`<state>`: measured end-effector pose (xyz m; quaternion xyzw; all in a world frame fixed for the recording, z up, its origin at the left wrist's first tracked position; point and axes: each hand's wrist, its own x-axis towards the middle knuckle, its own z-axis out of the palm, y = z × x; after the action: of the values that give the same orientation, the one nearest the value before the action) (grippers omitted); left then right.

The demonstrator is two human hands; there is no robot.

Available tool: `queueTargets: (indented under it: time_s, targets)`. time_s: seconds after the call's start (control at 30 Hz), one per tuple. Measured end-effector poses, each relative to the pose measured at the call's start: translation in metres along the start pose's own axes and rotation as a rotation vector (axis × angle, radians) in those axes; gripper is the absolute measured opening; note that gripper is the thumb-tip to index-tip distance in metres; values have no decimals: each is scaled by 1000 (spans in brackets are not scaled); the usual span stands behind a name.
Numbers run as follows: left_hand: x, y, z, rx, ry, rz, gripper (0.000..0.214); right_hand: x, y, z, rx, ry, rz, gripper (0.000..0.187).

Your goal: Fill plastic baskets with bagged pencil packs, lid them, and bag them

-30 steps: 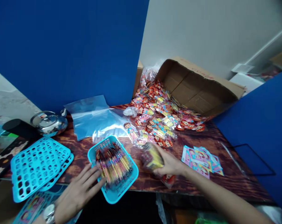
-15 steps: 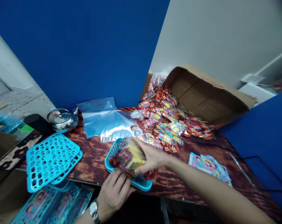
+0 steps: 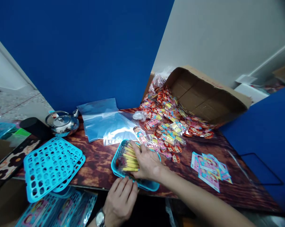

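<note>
My right hand (image 3: 148, 164) is closed round a stack of clear-wrapped packets (image 3: 129, 157) with yellow edges, inside a blue plastic basket (image 3: 154, 186). The packets stand on edge at the basket's left end. My left hand (image 3: 122, 197), with a watch at the wrist, has its fingers curled over the basket's near rim. Its thumb is mostly hidden. Beyond the basket lies a heap of similar small packets (image 3: 168, 119) with red-haired cartoon figures. One packet with a brown-haired figure (image 3: 140, 135) lies just behind the basket.
A tipped cardboard box (image 3: 203, 94) stands behind the heap. Blue perforated lids (image 3: 48, 167) overhang the table's front left, near a metal kettle (image 3: 62, 123) and a black cylinder (image 3: 35, 127). Clear plastic bags (image 3: 109, 121) lie at the back; printed cards (image 3: 209, 168) lie on the right.
My right hand has lowered the stack of packets into the basket's left end and turned it so the yellow edges face up. The left hand stays at the near rim. The view has shifted slightly.
</note>
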<state>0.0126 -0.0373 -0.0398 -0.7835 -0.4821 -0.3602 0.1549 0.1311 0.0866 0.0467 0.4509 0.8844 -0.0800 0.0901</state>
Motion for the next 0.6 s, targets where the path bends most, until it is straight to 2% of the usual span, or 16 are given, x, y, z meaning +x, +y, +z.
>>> queueTargets:
  time_s: [0.2, 0.33, 0.47, 0.53, 0.6]
  targets:
    - [-1, -2, 5, -61, -15, -31, 20, 1, -18, 12, -129, 44, 37, 109]
    - [6, -11, -3, -129, -42, -32, 20, 0, -18, 20, -118, 29, 41, 110]
    - [22, -17, -10, -84, -9, -51, 37, 0, -15, 26, -102, 30, 41, 82]
    - [33, -19, -7, -95, -92, -58, 47, 1, -13, 27, -55, 6, 40, 69]
    - [43, -21, -1, -113, -212, -64, 60, 2, -8, 26, 20, -26, 38, 65]
